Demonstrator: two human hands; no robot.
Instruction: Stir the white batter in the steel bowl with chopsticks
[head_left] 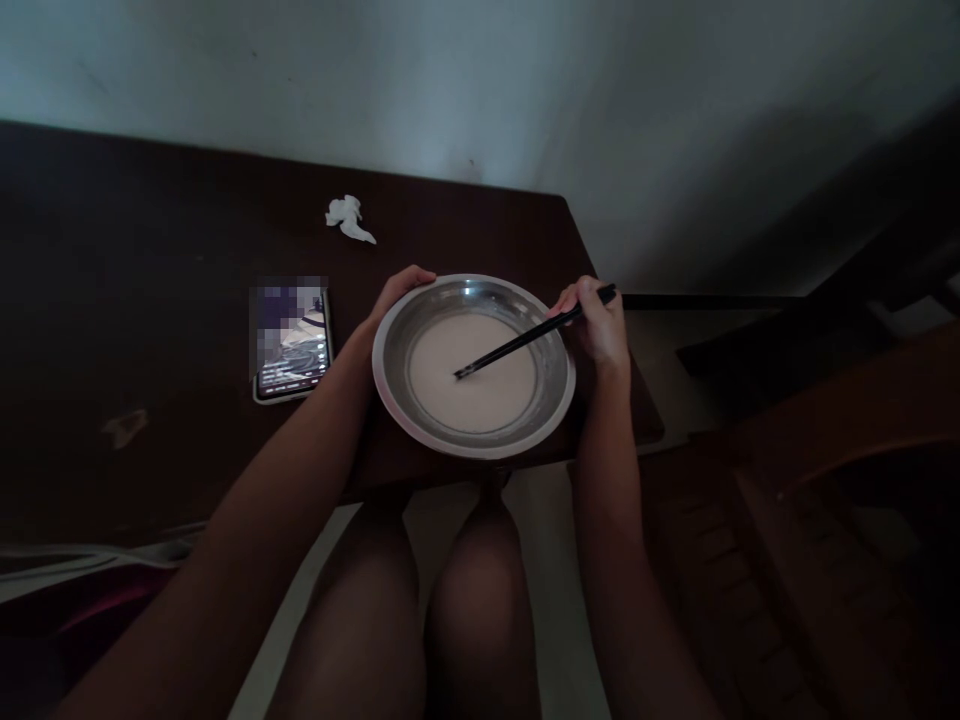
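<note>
OK, left hand (403,288) gripping bowl (480,449) rim, right hand (598,320) pinching chopsticks (517,343) above bowl; pale liquid (450,345) likely adding weight, sloshing easily; slick rim wanting two-sided hold

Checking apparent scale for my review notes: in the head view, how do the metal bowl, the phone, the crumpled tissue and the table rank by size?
1. Table
2. Metal bowl
3. Phone
4. Crumpled tissue

Two bare forearms reach forward from the lower corners, the left bare hand (397,291) with its fingers curved and spread outward, the right bare hand (598,322) raised and closed in a pinching grip, above two bare knees set side by side
</note>
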